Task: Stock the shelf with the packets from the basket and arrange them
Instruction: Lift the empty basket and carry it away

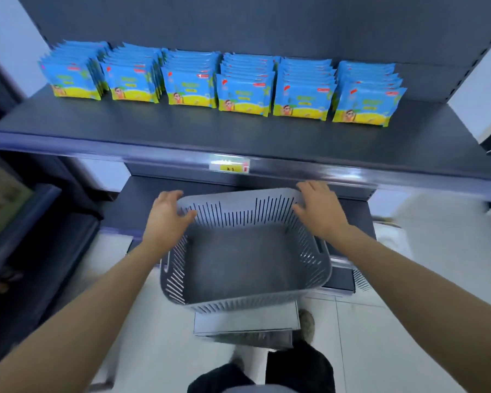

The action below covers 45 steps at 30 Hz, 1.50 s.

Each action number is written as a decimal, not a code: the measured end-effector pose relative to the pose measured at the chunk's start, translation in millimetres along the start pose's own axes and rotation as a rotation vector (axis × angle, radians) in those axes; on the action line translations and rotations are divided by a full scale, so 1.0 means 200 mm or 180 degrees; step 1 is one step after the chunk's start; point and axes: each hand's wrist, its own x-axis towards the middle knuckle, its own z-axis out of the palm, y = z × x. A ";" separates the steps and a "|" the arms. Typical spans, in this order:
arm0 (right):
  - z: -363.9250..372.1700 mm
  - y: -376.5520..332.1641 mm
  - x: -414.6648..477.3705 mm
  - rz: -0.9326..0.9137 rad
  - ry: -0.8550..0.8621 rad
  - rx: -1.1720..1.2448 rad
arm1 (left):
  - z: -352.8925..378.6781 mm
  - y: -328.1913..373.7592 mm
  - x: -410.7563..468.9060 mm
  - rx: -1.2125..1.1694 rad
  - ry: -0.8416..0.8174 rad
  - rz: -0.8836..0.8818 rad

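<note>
Several rows of blue and yellow packets (243,93) stand upright across the dark shelf (182,131), front faces toward me. Below the shelf's front edge is a grey slotted basket (247,299) with nothing inside it. My left hand (167,215) lies on the basket's far left corner, thumb over the rim and inside. My right hand (321,208) rests with straight fingers on the far right corner of the rim.
A price tag (229,164) sits on the shelf's front rail. A lower dark shelf (142,199) lies behind the basket. A grey step stool (247,321) stands under the basket on the tiled floor. Another shelf unit with goods (3,199) is at left.
</note>
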 end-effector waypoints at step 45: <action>-0.30 1.71 -2.54 0.4490 0.2931 0.5419 | 1.43 2.04 -0.99 -0.1489 -0.3008 -0.0821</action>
